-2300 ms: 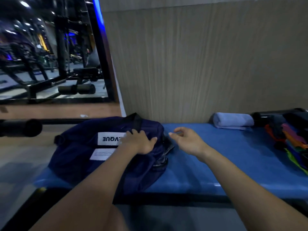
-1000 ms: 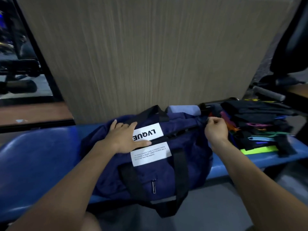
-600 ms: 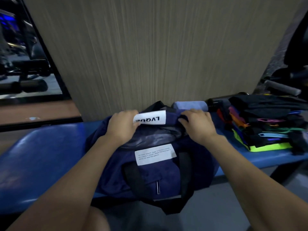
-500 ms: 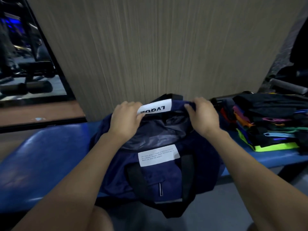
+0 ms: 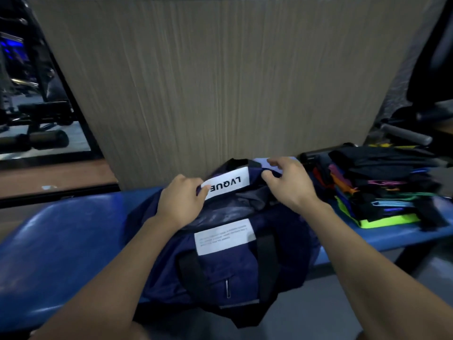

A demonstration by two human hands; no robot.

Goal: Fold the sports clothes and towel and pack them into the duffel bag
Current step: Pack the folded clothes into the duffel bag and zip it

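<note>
Your bench [image 5: 61,241] carries everything: the bag [image 5: 220,266] sits in the middle against the wall panel, and the clothes [image 5: 382,185] lie stacked just to its right. A second ago the bag was zipped, with your left hand [image 5: 181,204] flat on it and your right hand [image 5: 289,185] at the zip end. Now its mouth gapes and grey lining shows. Your left hand grips the far flap by the logo patch [image 5: 226,185]. Your right hand has loosened from that edge, fingers half-curled; whether it pinches cloth I cannot tell. The towel [image 5: 261,161] peeks out behind the bag, not yet packed. So the bag looks ready, and folding and packing remain.
</note>
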